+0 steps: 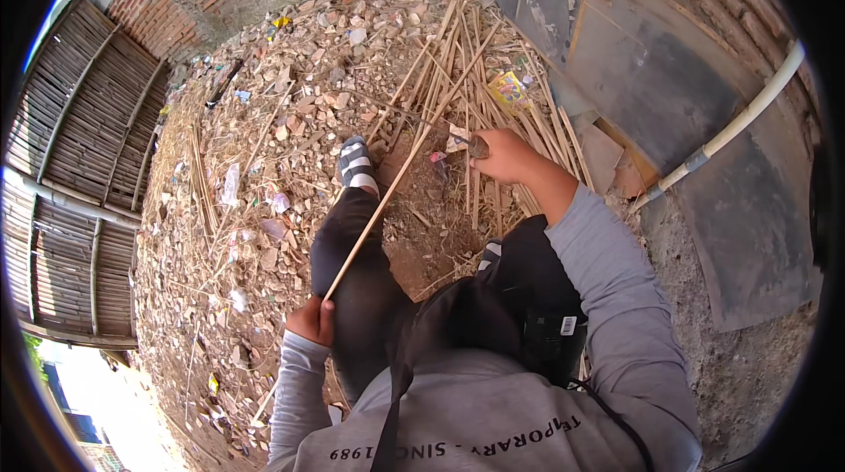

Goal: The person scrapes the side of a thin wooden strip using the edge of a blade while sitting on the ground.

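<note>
My left hand [312,321] grips the near end of a long thin bamboo strip [400,168] that runs up and to the right over my left leg toward a pile of bamboo strips [475,76]. Out in front, my right hand [503,155] is closed on a dark knife handle [477,147] held against the strip near the pile. My left foot wears a black and white striped sandal [356,160]. The blade is hidden.
Rubble, broken brick and litter cover the ground [264,208]. A woven bamboo fence [79,164] stands at left, a brick wall [176,6] behind. Dark flat boards [660,76] and a white pipe [739,120] lie at right. A yellow wrapper [509,87] rests among the strips.
</note>
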